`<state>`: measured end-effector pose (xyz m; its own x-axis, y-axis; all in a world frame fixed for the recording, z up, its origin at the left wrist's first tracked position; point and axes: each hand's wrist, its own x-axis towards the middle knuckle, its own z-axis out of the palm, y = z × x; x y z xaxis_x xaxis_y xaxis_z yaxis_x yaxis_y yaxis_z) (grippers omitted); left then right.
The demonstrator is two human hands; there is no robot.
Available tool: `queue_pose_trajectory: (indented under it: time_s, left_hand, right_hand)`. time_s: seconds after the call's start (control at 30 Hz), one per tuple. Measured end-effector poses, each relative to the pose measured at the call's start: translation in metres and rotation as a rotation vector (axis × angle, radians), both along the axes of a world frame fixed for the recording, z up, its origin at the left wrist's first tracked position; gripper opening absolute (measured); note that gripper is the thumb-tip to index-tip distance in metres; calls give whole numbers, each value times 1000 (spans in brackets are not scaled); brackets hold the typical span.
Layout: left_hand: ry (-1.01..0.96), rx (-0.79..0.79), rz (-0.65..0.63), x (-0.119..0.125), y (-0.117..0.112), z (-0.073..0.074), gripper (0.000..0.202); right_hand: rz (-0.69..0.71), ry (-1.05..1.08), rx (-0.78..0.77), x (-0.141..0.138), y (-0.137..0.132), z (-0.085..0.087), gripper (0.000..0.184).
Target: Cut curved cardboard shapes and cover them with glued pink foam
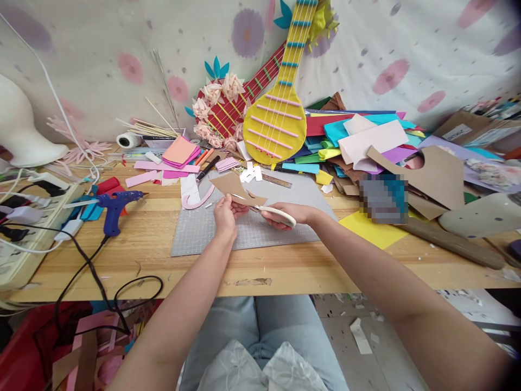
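A brown piece of cardboard (228, 186) is pinched in my left hand (226, 215), held above the grey cutting mat (203, 239). My right hand (280, 215) is closed round the pale handles of a pair of scissors (288, 216). The blades point left and lie against the lower edge of the cardboard, where a narrow strip curls away. On the mat left of the cardboard are a curved pink strip (202, 197) and a white paper piece (188, 185). Small white paper bits (251, 172) and a ruler (277, 181) lie behind.
A blue glue gun (116, 209) with a trailing black cable stands left, beside a power strip (38, 239). Yellow (274, 127) and red (222, 111) paper instruments lean at the back. Coloured sheets and a cardboard offcut (442, 174) pile up on the right, near yellow paper (372, 229).
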<state>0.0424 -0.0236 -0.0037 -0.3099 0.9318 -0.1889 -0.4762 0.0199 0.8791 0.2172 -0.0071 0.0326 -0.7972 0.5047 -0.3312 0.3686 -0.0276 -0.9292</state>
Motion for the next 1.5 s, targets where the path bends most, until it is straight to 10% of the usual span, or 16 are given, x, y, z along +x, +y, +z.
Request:
queue_pose_trajectory:
  time_s: [0.37, 1.5]
  left_hand:
    - [128, 51, -146, -20, 15, 4, 41]
    - [-16, 34, -58, -6, 4, 1, 39]
  right_hand:
    - [58, -25, 12, 17, 6, -2, 46]
    - [39, -93, 12, 17, 7, 4, 46]
